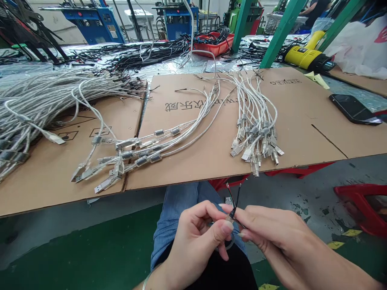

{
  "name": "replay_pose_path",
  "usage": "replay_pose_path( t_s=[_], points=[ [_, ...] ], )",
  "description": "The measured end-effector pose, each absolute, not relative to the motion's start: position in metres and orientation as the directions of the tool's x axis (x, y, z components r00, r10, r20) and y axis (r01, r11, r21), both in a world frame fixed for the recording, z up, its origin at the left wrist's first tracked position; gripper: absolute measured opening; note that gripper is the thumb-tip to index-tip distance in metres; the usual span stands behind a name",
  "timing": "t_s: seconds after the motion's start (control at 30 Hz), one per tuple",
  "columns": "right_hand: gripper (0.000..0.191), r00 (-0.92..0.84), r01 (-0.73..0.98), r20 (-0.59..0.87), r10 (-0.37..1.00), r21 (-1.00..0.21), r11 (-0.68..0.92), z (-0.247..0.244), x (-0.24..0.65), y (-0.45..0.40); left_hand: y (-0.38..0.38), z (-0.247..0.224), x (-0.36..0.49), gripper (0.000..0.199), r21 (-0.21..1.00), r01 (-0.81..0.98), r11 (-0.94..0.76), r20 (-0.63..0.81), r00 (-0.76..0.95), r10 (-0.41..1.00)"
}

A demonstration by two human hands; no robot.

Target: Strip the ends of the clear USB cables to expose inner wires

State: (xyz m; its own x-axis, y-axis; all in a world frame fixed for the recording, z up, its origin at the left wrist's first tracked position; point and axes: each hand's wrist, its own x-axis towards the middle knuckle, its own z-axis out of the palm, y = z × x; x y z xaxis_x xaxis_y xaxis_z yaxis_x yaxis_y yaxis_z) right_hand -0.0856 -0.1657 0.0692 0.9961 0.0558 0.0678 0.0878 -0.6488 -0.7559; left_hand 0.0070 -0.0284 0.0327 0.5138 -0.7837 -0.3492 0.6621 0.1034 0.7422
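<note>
Above my lap, my left hand [202, 237] pinches a thin cable between thumb and fingers. From the pinch the cable's stripped end [232, 210] points up, with dark and red wires fanned apart; part of a clear loop shows below the fingers. My right hand [269, 231] is closed at the same spot, its thumb and fingertips pressed against the cable just under the wires. Whether it also holds a small tool is hidden. On the cardboard ahead lie a bunch of clear USB cables [254, 129] at the right and a looser group of USB cables [142, 155] at centre-left.
A large pile of clear cables [45, 100] covers the cardboard's left side. Farther back are black cables [145, 52], a red tray [214, 46], green posts [281, 36] and a yellow heat gun [305, 56]. A phone [353, 108] lies right; a red stool [363, 205] stands below.
</note>
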Motion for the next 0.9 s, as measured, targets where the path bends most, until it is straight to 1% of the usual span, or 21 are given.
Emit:
replay_pose_path(
  t_s=[0.1, 0.2, 0.33, 0.5, 0.57, 0.63, 0.7, 0.8, 0.9],
  points=[
    [0.024, 0.997, 0.064, 0.027, 0.076, -0.839, -0.54, 0.07, -0.083, -0.166, -0.027, 0.026, 0.006, 0.027, 0.709, 0.694, 0.127, -0.323, 0.48, -0.816],
    [0.025, 0.997, 0.034, -0.006, 0.082, -0.876, -0.482, 0.073, -0.079, -0.167, -0.027, 0.02, 0.005, 0.024, 0.673, 0.726, 0.143, -0.306, 0.449, -0.84],
    [0.03, 0.995, 0.09, 0.063, 0.071, -0.86, -0.503, 0.079, -0.078, -0.168, -0.027, 0.02, 0.004, 0.024, 0.666, 0.731, 0.147, -0.311, 0.451, -0.836],
    [0.026, 0.99, 0.136, 0.122, 0.069, -0.736, -0.663, 0.079, -0.085, -0.17, -0.029, 0.028, 0.006, 0.026, 0.711, 0.693, 0.119, -0.347, 0.494, -0.797],
    [0.025, 0.99, 0.135, 0.124, 0.065, -0.709, -0.692, 0.077, -0.085, -0.17, -0.03, 0.029, 0.007, 0.026, 0.717, 0.689, 0.106, -0.361, 0.498, -0.788],
    [0.024, 0.994, 0.105, 0.086, 0.061, -0.734, -0.671, 0.076, -0.083, -0.17, -0.03, 0.027, 0.007, 0.026, 0.71, 0.696, 0.109, -0.359, 0.49, -0.794],
    [0.023, 0.996, 0.088, 0.066, 0.059, -0.783, -0.616, 0.076, -0.081, -0.17, -0.029, 0.024, 0.006, 0.025, 0.691, 0.711, 0.129, -0.343, 0.48, -0.808],
    [0.021, 0.992, 0.108, 0.122, 0.014, -0.814, -0.571, 0.075, -0.081, -0.17, -0.029, 0.02, 0.005, 0.023, 0.657, 0.737, 0.158, -0.33, 0.47, -0.819],
    [0.021, 0.962, 0.089, 0.223, -0.156, -0.8, -0.594, 0.069, -0.084, -0.168, -0.031, 0.021, 0.005, 0.02, 0.625, 0.759, 0.185, -0.345, 0.48, -0.806]
  ],
)
